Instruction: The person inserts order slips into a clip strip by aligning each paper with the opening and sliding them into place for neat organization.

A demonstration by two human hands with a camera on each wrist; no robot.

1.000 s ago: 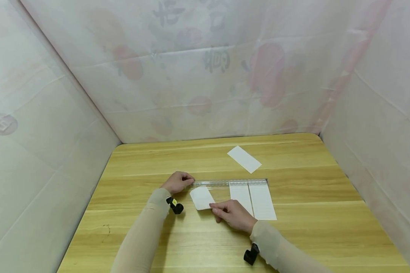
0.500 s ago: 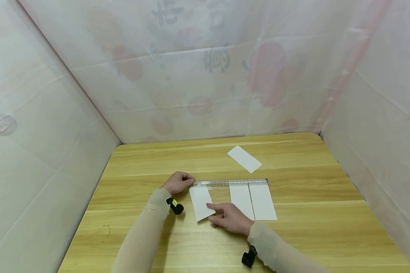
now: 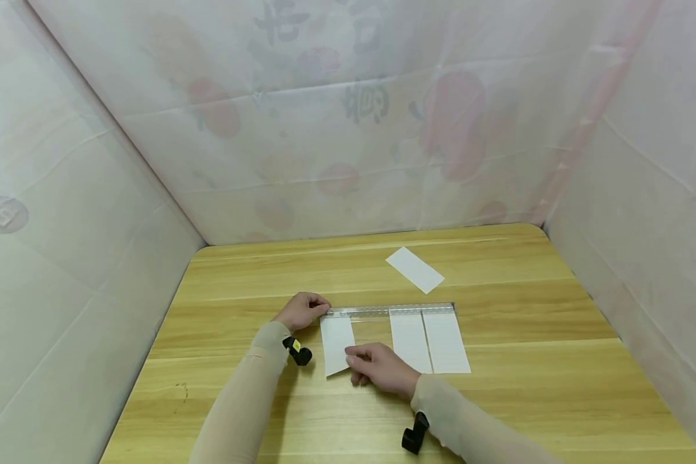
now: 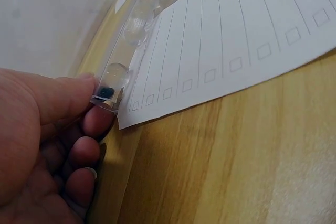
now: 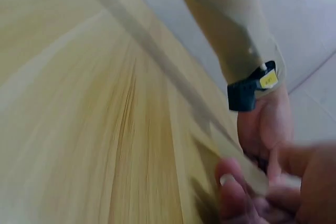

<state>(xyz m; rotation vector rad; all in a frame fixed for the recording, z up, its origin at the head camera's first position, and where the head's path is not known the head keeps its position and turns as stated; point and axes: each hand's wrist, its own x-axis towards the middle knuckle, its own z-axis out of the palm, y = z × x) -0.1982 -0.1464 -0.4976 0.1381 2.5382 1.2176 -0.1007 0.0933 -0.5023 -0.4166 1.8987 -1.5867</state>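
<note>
A clear plastic ticket rail (image 3: 377, 312) with round clear balls inside lies across the table. My left hand (image 3: 300, 310) pinches its left end between thumb and forefinger; the grip shows close up in the left wrist view. A white paper slip (image 3: 336, 338), printed with lines and small boxes (image 4: 236, 64), has its top edge at the rail's left part. My right hand (image 3: 383, 368) pinches the slip's lower right edge, with its lower end slightly raised. Two more slips, one on the left (image 3: 410, 345) and one on the right (image 3: 445, 345), hang from the rail's right part.
Beyond the rail, a loose white slip (image 3: 415, 270) lies askew on the wooden table (image 3: 238, 277). Pale printed cloth walls (image 3: 336, 148) enclose the back and both sides. Each wrist carries a small black camera, such as the left one (image 3: 298, 351).
The left slip went from bent to nearly flat, its top edge now at the rail. My right hand shifted slightly left with its lower edge. My left hand stayed on the rail's end.
</note>
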